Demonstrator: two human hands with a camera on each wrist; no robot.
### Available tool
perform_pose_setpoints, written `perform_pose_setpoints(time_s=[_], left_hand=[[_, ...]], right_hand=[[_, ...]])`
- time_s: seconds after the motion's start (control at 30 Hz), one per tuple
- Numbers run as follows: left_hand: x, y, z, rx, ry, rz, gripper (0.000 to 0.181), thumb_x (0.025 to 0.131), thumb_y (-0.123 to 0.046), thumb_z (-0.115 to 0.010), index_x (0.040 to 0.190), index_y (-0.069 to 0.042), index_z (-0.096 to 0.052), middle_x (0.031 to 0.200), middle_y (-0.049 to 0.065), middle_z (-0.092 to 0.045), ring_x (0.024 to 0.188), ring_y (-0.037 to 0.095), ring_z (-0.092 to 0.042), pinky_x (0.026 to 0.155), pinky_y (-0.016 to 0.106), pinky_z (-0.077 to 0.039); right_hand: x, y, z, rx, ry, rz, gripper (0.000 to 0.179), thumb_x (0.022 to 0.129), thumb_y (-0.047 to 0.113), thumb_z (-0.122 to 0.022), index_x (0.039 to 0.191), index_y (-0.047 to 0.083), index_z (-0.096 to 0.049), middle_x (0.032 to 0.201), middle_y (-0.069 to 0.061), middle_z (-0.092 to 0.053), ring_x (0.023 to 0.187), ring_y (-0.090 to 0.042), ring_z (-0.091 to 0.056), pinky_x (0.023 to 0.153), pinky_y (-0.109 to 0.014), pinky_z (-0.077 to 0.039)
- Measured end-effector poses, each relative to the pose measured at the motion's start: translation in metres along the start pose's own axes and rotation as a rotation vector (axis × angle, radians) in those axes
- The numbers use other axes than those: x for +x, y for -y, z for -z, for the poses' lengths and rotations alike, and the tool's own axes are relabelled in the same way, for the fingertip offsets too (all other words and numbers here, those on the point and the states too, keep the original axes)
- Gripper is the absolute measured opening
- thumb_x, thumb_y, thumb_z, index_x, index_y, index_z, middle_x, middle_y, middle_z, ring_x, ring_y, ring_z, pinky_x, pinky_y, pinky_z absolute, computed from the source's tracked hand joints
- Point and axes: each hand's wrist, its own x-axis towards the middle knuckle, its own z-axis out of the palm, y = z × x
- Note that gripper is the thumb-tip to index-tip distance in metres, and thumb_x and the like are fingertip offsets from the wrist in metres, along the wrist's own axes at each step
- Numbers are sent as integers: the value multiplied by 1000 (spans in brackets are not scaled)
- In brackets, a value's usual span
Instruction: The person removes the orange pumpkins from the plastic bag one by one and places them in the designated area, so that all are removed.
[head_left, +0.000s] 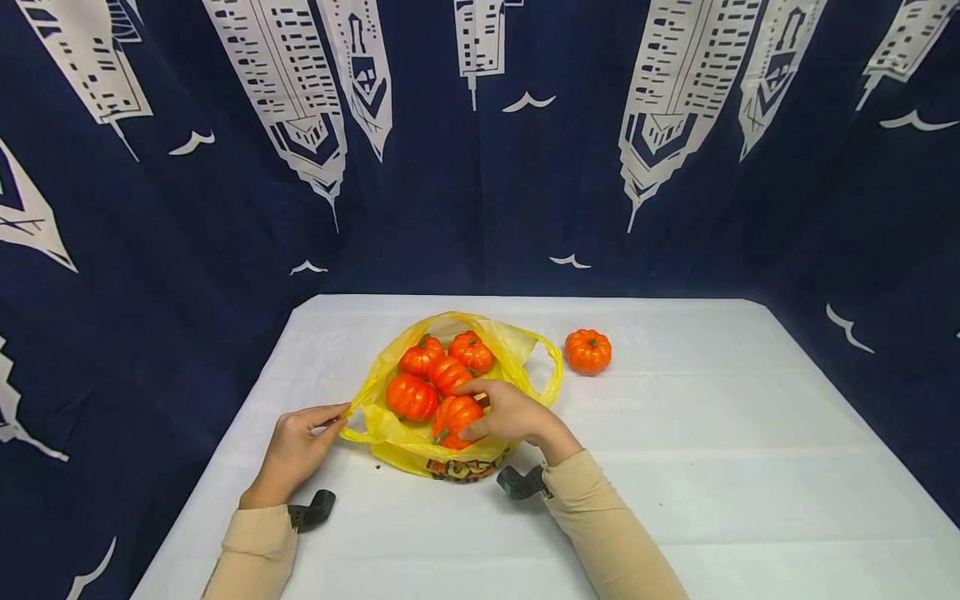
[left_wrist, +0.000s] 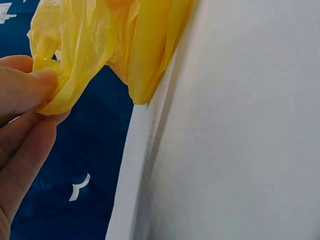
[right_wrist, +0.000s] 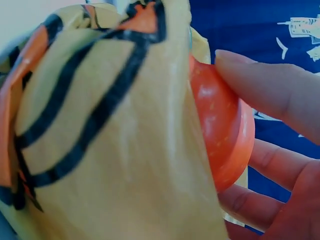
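A yellow plastic bag [head_left: 390,437] lies open on the table, with several small orange pumpkins inside. My left hand [head_left: 303,446] pinches the bag's left handle; in the left wrist view the thumb and fingers close on the yellow film [left_wrist: 85,55]. Over the bag's front right part, my right hand [head_left: 510,412] grips the nearest pumpkin [head_left: 455,419] between thumb and fingers. In the right wrist view that pumpkin [right_wrist: 222,125] shows past the bag's printed side [right_wrist: 125,150], which hides part of it. Close by in the bag sits another pumpkin [head_left: 412,397].
One more orange pumpkin [head_left: 588,352] stands on the white table [head_left: 735,417], just right of the bag's right handle [head_left: 555,375]. A dark blue curtain [head_left: 480,200] with white building prints hangs behind the table. Each wrist wears a black camera [head_left: 311,510].
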Motion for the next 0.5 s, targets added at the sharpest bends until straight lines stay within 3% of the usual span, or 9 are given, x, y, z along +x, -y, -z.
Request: perform_pose_setpoints(time_s=[0.23, 0.5], left_hand=[[0, 1, 0, 13, 8, 9, 32, 69, 12, -83, 99, 1, -79, 92, 13, -79, 76, 22, -74, 77, -3, -45], [0, 0, 0, -1, 1, 10, 33, 69, 13, -83, 99, 1, -79, 92, 13, -78, 77, 22, -74, 77, -3, -46]], right_hand=[[-6, 2, 10, 58, -33, 16, 58, 80, 17, -83, 135, 16, -62, 132, -8, -62, 118, -30, -57, 91, -37, -57], [-11, 4, 23, 168, -72, 68, 59, 84, 15, -81, 139, 15, -59, 136, -12, -59, 121, -34, -55, 95, -41, -56]])
